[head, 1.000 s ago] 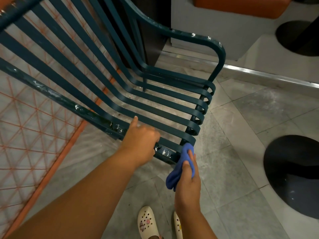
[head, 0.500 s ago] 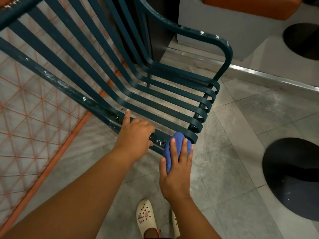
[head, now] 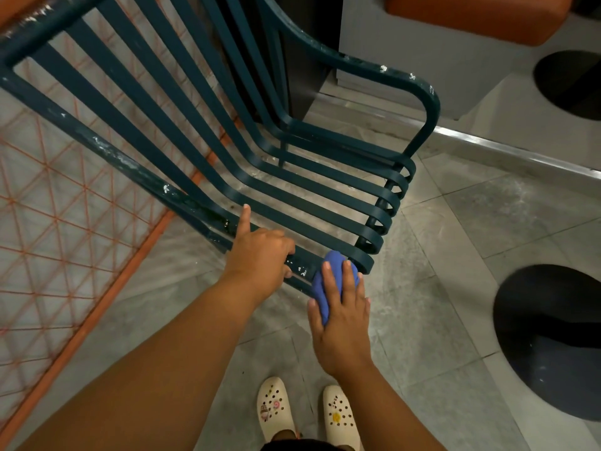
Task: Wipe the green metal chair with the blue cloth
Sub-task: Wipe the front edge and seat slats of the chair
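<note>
- Green metal chair: slatted seat and back, tilted toward the person; its front rail runs from upper left to lower right, passing under both hands. White flecks show on the rail between the two hands.
- Blue cloth: bunched into a pad, pressed on the rail's lower-right end, directly beneath the right fingers.
- Right hand: nearer the cloth; fingers slightly spread and laid flat over the cloth, pinning it to the rail rather than pinching it.
- Left hand: just up-rail of the cloth, curled around the rail in a steadying grip; index finger extended along the slat.
- Judgement: unwiped rail lies along its long axis, up-left of the right fingers, so the stroke should travel that way and the left hand blocks it.
- Floor: grey tile, dusty.
</note>
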The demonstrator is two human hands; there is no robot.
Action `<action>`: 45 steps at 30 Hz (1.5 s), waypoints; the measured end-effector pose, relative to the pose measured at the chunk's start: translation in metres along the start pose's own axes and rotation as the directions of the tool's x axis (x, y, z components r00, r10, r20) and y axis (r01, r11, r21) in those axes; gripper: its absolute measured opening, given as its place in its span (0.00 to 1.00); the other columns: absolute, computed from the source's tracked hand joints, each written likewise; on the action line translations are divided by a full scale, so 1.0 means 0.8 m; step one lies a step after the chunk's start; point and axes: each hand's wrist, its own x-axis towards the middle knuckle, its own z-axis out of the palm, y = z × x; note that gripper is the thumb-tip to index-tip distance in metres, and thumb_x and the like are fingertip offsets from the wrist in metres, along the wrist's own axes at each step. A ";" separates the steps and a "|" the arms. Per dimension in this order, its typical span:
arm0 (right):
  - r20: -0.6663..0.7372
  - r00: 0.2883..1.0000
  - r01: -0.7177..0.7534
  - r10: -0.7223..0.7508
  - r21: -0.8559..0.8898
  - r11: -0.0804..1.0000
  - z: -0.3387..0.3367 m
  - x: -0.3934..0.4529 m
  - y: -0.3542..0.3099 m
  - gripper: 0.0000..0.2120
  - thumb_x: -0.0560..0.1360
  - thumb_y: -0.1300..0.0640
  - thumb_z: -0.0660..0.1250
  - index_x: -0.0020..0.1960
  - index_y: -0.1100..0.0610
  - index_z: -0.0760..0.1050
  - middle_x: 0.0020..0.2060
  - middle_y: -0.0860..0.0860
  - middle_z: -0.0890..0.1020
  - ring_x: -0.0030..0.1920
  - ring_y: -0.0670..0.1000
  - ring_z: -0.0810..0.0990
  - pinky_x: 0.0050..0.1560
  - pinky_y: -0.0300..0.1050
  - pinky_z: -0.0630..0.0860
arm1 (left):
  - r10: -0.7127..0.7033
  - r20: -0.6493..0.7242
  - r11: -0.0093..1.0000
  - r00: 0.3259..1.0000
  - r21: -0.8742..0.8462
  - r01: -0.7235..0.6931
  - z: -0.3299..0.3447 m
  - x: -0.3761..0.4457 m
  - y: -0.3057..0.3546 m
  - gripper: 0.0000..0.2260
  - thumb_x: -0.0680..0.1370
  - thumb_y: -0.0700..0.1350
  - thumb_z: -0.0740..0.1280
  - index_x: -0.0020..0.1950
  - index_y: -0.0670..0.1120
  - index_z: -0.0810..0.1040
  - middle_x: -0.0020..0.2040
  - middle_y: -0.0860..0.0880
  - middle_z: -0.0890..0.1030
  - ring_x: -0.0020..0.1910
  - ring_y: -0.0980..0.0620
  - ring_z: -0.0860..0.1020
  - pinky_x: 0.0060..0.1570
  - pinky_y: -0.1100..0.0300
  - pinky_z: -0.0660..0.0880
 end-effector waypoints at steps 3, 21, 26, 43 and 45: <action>-0.038 0.989 -0.137 0.141 0.096 0.986 0.004 0.022 -0.021 0.28 0.80 0.39 0.48 0.74 0.37 0.37 0.78 0.47 0.43 0.77 0.57 0.39 0.75 0.57 0.43 | -0.015 0.012 1.000 1.000 -0.001 0.015 -0.002 -0.001 0.002 0.13 0.74 0.57 0.68 0.57 0.55 0.78 0.52 0.54 0.80 0.54 0.52 0.77 0.72 0.43 0.38; -0.012 0.990 0.143 -0.143 -0.014 0.990 -0.003 -0.003 -0.012 0.28 0.80 0.39 0.44 0.76 0.41 0.35 0.77 0.46 0.37 0.76 0.51 0.32 0.75 0.51 0.37 | -0.020 -0.001 0.999 1.000 -0.040 0.020 0.001 -0.007 -0.002 0.15 0.74 0.57 0.68 0.59 0.56 0.77 0.54 0.55 0.79 0.56 0.52 0.77 0.70 0.43 0.34; -0.061 0.988 -0.103 0.140 0.407 0.908 -0.025 0.023 -0.033 0.25 0.80 0.39 0.47 0.71 0.35 0.38 0.78 0.47 0.54 0.76 0.50 0.56 0.74 0.54 0.61 | -0.015 0.008 0.997 1.000 -0.072 0.016 -0.001 -0.009 -0.006 0.16 0.74 0.54 0.69 0.61 0.57 0.75 0.56 0.54 0.79 0.57 0.52 0.77 0.70 0.43 0.34; 0.054 0.980 0.198 -0.190 -0.229 0.953 -0.013 0.035 -0.038 0.27 0.82 0.48 0.53 0.76 0.42 0.43 0.78 0.50 0.50 0.77 0.58 0.50 0.74 0.52 0.46 | -0.093 -0.021 0.984 0.995 -0.153 0.089 0.007 -0.022 -0.023 0.25 0.73 0.45 0.69 0.68 0.53 0.66 0.62 0.52 0.75 0.64 0.51 0.71 0.72 0.40 0.41; 0.073 0.982 0.183 -0.174 -0.154 0.971 -0.019 0.034 -0.031 0.25 0.82 0.47 0.51 0.75 0.41 0.44 0.77 0.48 0.50 0.77 0.55 0.51 0.74 0.49 0.48 | -0.077 -0.008 0.991 0.997 -0.109 0.075 0.006 -0.020 -0.024 0.22 0.73 0.45 0.69 0.66 0.53 0.69 0.61 0.52 0.75 0.63 0.50 0.71 0.72 0.39 0.41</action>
